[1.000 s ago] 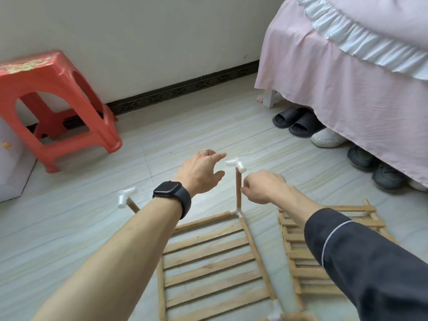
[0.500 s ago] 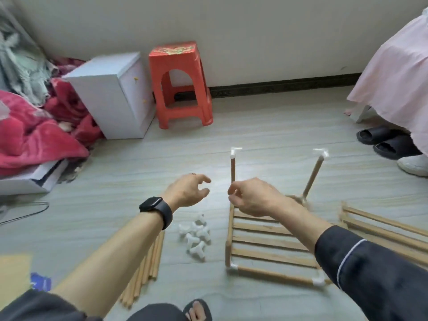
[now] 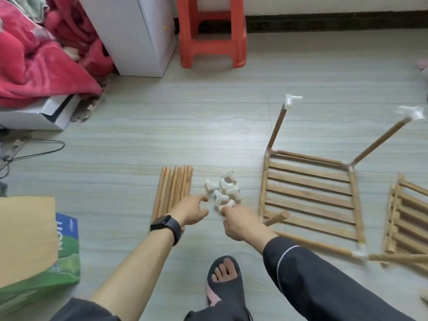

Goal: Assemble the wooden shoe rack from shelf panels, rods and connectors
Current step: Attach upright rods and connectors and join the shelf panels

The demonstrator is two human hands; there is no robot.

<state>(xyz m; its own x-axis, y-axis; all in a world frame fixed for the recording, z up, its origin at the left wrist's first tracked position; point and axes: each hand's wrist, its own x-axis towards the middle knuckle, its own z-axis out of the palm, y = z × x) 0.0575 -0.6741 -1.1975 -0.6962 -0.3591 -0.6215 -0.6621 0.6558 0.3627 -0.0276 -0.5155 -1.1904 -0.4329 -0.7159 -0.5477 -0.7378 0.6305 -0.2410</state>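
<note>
Both hands reach down to the heap of white connectors point(image 3: 222, 189) on the floor point(image 3: 129, 144), which lies between a bundle of loose rods point(image 3: 173, 193) and a slatted shelf panel point(image 3: 309, 195). The left hand point(image 3: 191, 210), with a dark watch point(image 3: 166, 225) on its wrist, has its fingers point(image 3: 202, 198) loosely bent and released, tips just at the heap's near-left edge, holding nothing. The right hand point(image 3: 240, 222) is curled, fingertips against the nearest connector point(image 3: 220, 206); whether they have closed on it cannot be told. Two upright rods point(image 3: 276, 127) capped with connectors rise from the panel's far corners. More panels point(image 3: 407, 218) are stacked to its right.
</note>
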